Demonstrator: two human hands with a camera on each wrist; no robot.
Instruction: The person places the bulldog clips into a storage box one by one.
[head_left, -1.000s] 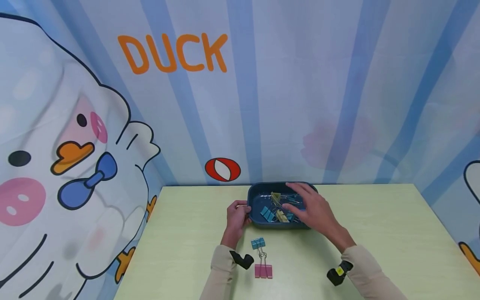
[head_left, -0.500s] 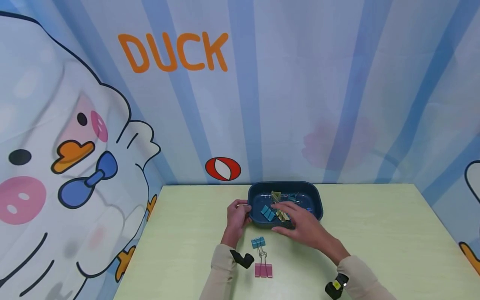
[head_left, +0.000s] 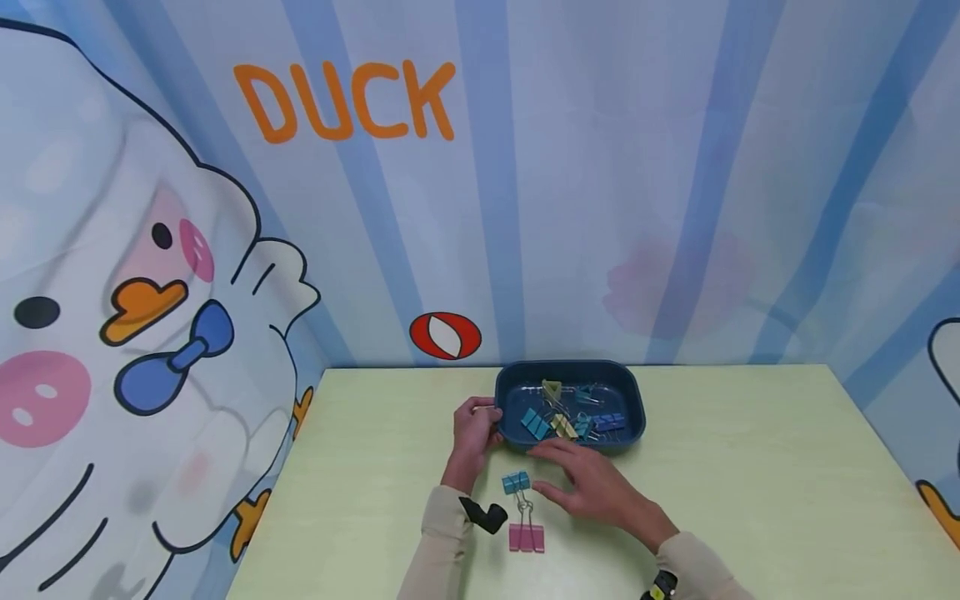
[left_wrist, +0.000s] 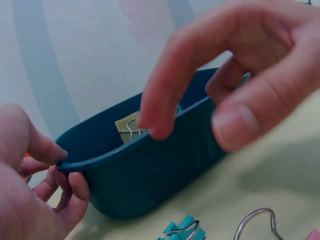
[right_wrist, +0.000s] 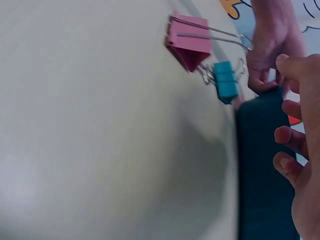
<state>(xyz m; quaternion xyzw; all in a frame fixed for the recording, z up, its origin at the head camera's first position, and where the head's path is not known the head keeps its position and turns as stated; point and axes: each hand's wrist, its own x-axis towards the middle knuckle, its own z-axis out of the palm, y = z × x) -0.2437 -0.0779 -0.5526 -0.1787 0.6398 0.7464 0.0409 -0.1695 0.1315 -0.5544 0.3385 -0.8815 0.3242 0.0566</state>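
Note:
My left hand [head_left: 472, 433] pinches the left end of a dark blue plastic tray [left_wrist: 135, 185], thumb over the rim and fingers below. My right hand [head_left: 596, 492] hovers just in front of the tray, fingers spread and slightly bent, holding nothing. Close to its fingertips a small teal binder clip [head_left: 516, 482] lies on the table. Nearer the front is a larger pink binder clip [head_left: 527, 538], its wire handles meeting those of the teal one. Inside the tray are several more clips, among them a yellow clip [head_left: 564, 427], a teal clip [head_left: 536, 424] and a blue clip [head_left: 607, 422].
The pale yellow-green table [head_left: 750, 467] runs back to a curtain [head_left: 570, 167] printed with ducks and blue stripes. The tray stands at the table's back edge, against that curtain. Small black wrist cameras sit on both sleeves.
My right hand has moved out of the tray, toward me and left, to the teal clip on the table. The left hand keeps its hold on the tray.

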